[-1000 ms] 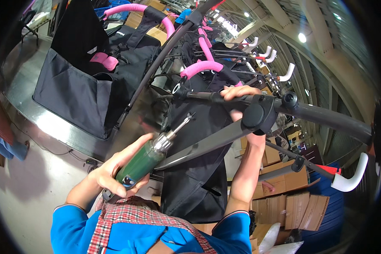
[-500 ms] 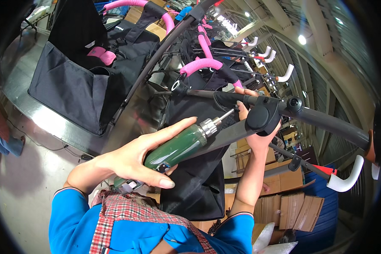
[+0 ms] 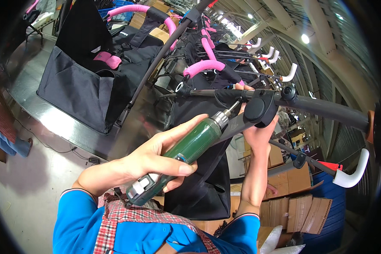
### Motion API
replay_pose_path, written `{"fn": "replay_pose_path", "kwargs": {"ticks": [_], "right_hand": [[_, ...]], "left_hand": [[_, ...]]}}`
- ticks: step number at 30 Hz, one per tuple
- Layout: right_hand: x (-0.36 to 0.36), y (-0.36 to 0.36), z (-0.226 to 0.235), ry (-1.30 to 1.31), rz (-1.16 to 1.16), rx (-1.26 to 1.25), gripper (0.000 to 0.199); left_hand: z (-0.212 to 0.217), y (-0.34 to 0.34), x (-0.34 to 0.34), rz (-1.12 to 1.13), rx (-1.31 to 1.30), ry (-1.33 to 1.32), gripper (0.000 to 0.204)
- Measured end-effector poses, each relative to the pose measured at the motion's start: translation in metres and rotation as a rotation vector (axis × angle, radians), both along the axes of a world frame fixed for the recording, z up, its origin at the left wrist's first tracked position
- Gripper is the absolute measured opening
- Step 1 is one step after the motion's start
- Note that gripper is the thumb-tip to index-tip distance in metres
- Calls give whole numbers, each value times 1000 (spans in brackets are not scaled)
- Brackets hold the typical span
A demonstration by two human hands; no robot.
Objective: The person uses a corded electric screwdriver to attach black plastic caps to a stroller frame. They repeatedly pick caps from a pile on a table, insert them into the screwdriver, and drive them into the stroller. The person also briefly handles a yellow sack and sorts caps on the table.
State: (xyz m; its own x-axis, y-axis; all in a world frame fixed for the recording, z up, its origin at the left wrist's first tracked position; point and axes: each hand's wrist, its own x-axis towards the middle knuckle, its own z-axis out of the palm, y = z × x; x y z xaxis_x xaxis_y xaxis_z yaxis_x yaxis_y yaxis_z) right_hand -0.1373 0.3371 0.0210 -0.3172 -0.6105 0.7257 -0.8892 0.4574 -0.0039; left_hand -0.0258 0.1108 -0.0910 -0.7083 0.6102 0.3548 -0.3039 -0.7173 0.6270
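Note:
A green electric screwdriver (image 3: 194,142) lies in the grip of my left hand (image 3: 150,161), its metal bit slanting up and to the right. The bit's tip meets or nearly meets the dark stroller frame (image 3: 326,108) just left of its round black joint (image 3: 255,109); exact contact is too small to tell. My right hand (image 3: 258,133) is wrapped around the frame at this joint from below and behind, its thumb close to the bit's tip. Part of that hand is hidden by the joint. Black seat fabric (image 3: 199,182) hangs below the frame.
Another black stroller seat (image 3: 76,91) rests on a metal table (image 3: 23,91) at left. Pink-padded bars (image 3: 205,65) and white curved handles (image 3: 353,169) line the back and right. Flattened cardboard boxes (image 3: 298,211) stand at lower right. A cable (image 3: 72,149) trails over the floor. Another person's leg (image 3: 12,139) shows at far left.
The screwdriver has moved up and right, its bit now at the frame by the joint. My left thumb and fingers have closed further around its body. My right hand keeps its hold.

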Motion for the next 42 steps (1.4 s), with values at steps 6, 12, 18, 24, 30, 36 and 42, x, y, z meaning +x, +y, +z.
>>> {"fn": "replay_pose_path", "kwargs": {"ticks": [6,12,18,24,30,36,42], "right_hand": [[-1,9,7,57,14,52,42],[16,94,-10,147,-3,-156,38],[33,319,-145,367,-176,-891,22],[-61,369,-226,-517,269,-1058,39],[-132,275,-329,-1329,232,-969,52],[-190,164,-393,-1548,447,-656,57],[-184,0,-430,-1551,325,-735,83]], "left_hand": [[-21,22,-10,-191,304,-88,103],[-56,16,1,171,346,-77,114],[-176,12,82,794,-9,-333,94],[-244,45,170,1103,-63,-639,79],[-266,51,230,1261,158,-736,85],[-287,21,227,1224,-55,-897,85],[-293,7,226,1055,-117,-1006,87]]}}
